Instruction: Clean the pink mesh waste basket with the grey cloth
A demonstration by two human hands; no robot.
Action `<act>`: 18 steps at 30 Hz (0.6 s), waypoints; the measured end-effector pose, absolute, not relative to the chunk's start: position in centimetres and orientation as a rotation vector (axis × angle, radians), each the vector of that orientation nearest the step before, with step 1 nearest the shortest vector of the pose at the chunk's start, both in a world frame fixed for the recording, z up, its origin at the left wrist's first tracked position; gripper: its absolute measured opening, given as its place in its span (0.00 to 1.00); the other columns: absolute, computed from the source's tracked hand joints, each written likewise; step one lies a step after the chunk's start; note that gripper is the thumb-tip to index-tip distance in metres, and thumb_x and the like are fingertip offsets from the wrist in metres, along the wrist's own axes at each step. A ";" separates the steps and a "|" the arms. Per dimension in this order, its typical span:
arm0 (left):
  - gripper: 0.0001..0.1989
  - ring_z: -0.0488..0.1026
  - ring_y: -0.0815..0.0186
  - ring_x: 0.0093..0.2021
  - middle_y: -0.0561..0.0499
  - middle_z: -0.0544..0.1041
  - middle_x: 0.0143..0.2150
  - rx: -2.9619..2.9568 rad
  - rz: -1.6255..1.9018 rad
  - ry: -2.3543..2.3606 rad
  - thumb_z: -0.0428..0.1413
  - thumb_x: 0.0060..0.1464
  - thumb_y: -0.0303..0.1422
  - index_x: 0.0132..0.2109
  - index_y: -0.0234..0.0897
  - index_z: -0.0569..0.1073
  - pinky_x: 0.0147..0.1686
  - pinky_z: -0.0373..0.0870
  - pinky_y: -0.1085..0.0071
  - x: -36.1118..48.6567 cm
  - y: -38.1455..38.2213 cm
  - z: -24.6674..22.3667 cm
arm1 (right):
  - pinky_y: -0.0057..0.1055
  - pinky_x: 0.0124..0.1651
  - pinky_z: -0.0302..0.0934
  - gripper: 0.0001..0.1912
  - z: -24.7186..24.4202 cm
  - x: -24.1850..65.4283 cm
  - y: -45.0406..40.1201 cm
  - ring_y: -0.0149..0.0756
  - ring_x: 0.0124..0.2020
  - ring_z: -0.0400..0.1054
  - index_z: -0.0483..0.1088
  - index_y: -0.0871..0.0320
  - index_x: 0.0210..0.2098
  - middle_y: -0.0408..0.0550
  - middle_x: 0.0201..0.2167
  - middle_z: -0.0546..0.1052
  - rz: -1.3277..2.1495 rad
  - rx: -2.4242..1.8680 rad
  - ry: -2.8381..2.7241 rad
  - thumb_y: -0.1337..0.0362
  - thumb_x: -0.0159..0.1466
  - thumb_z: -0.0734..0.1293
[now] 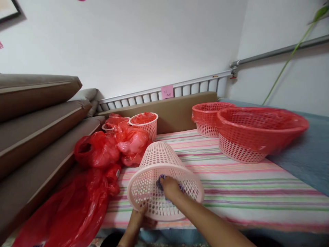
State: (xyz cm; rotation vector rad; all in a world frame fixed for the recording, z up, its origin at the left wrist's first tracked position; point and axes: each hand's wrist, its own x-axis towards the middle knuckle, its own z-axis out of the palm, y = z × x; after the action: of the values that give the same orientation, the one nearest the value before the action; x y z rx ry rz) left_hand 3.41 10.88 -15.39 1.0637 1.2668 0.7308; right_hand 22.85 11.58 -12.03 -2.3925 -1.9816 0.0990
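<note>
A pale pink perforated plastic basket (159, 166) lies tipped on its side on the striped cloth, its mouth facing me. My left hand (141, 216) grips its lower left rim, with the thumb inside and the other fingers underneath. Reaching into the mouth, my right hand (171, 188) is closed on a bunched purple-grey cloth (160, 181). The cloth is close to the basket's inner wall; whether it touches the wall I cannot tell.
Red plastic bags (97, 151) lie to the left beside stacked brown cushions (38, 127). Behind stands a bag-lined basket (151, 130). Two more lined baskets, one smaller (208, 130) and one larger (239, 151), stand right. A radiator (185, 90) runs along the wall.
</note>
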 end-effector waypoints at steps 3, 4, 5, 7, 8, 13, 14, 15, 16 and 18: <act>0.28 0.79 0.50 0.35 0.41 0.80 0.37 1.086 0.739 1.276 0.63 0.41 0.47 0.46 0.33 0.74 0.38 0.75 0.58 4.3 10.6 -15.9 | 0.35 0.37 0.61 0.17 -11.6 23.2 12.1 0.43 0.39 0.70 0.68 0.59 0.47 0.58 0.39 0.74 0.130 -2.473 -1.863 0.72 0.61 0.57; 0.26 0.78 0.52 0.38 0.43 0.79 0.39 1.092 0.750 1.281 0.62 0.44 0.46 0.46 0.33 0.73 0.39 0.75 0.60 4.5 10.6 -16.0 | 0.34 0.37 0.62 0.17 -11.7 22.7 11.8 0.43 0.39 0.70 0.68 0.58 0.47 0.58 0.39 0.74 0.136 -2.483 -1.844 0.73 0.61 0.56; 0.23 0.77 0.54 0.40 0.44 0.78 0.42 1.095 0.759 1.285 0.60 0.48 0.44 0.47 0.33 0.73 0.40 0.74 0.60 4.6 10.5 -16.2 | 0.34 0.38 0.62 0.17 -12.0 22.0 11.1 0.43 0.40 0.70 0.68 0.58 0.47 0.57 0.39 0.74 0.138 -2.480 -1.840 0.73 0.62 0.56; 0.18 0.74 0.59 0.43 0.45 0.75 0.46 1.096 0.763 1.287 0.56 0.55 0.40 0.49 0.34 0.70 0.42 0.73 0.60 4.6 10.4 -16.6 | 0.35 0.39 0.62 0.18 -13.1 20.1 9.2 0.44 0.41 0.70 0.68 0.56 0.47 0.57 0.39 0.74 0.139 -2.445 -1.873 0.74 0.61 0.55; 0.16 0.73 0.61 0.44 0.46 0.73 0.48 1.094 0.761 1.287 0.54 0.57 0.38 0.50 0.35 0.69 0.43 0.72 0.60 4.6 10.4 -16.8 | 0.37 0.40 0.62 0.19 -13.9 19.1 8.1 0.45 0.41 0.69 0.68 0.56 0.47 0.57 0.39 0.74 0.139 -2.410 -1.912 0.74 0.60 0.56; 0.13 0.72 0.60 0.47 0.47 0.74 0.48 1.084 0.763 1.305 0.54 0.57 0.38 0.46 0.36 0.72 0.46 0.70 0.59 4.1 10.7 -17.9 | 0.41 0.41 0.62 0.18 -16.0 17.1 6.1 0.48 0.40 0.69 0.68 0.56 0.46 0.58 0.38 0.74 0.172 -2.315 -1.990 0.72 0.55 0.62; 0.12 0.73 0.58 0.48 0.47 0.76 0.45 1.082 0.763 1.310 0.56 0.55 0.38 0.43 0.36 0.73 0.48 0.70 0.59 4.0 10.9 -18.1 | 0.40 0.41 0.62 0.18 -15.9 17.4 6.8 0.47 0.39 0.69 0.68 0.57 0.45 0.58 0.38 0.74 0.181 -2.314 -1.969 0.72 0.56 0.61; 0.12 0.73 0.56 0.49 0.47 0.78 0.43 1.079 0.765 1.315 0.58 0.52 0.39 0.39 0.36 0.75 0.50 0.69 0.59 3.8 11.2 -18.3 | 0.40 0.40 0.62 0.17 -15.6 17.9 7.9 0.47 0.39 0.69 0.69 0.57 0.45 0.58 0.38 0.74 0.193 -2.321 -1.929 0.73 0.57 0.60; 0.11 0.72 0.53 0.51 0.47 0.79 0.40 1.076 0.768 1.319 0.61 0.48 0.39 0.36 0.37 0.75 0.51 0.68 0.60 3.7 11.4 -18.5 | 0.40 0.41 0.62 0.17 -15.3 18.5 9.3 0.46 0.39 0.70 0.69 0.58 0.45 0.58 0.37 0.75 0.206 -2.330 -1.879 0.73 0.58 0.59; 0.13 0.71 0.48 0.53 0.45 0.81 0.38 1.074 0.780 1.322 0.66 0.39 0.38 0.33 0.38 0.76 0.52 0.68 0.59 3.4 12.0 -18.7 | 0.40 0.44 0.61 0.18 -14.6 19.8 12.4 0.46 0.41 0.69 0.69 0.59 0.46 0.59 0.39 0.75 0.221 -2.352 -1.780 0.73 0.60 0.56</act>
State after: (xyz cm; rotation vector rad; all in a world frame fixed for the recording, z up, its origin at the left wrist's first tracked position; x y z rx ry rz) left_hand 3.44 11.96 -18.73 1.0740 1.3223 0.7804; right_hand 19.76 12.39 -14.63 -2.3524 -1.7796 0.2208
